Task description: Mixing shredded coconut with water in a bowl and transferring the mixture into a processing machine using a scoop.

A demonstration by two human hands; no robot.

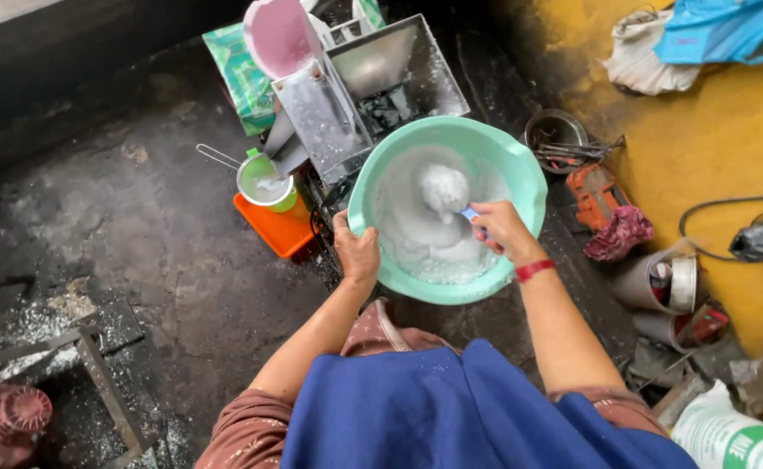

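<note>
A large mint-green plastic basin holds white, wet, grated-looking pulp. My left hand grips the basin's near left rim. My right hand is inside the basin, closed on a small blue-handled scoop that is heaped with a white lump. A red band sits on my right wrist. A metal grinding machine with a steel hopper stands just behind the basin.
A small green pot with a wire handle sits on an orange box to the left. A pink bowl is on the machine. Tools, a metal bowl, cans and sacks lie on the right by a yellow floor.
</note>
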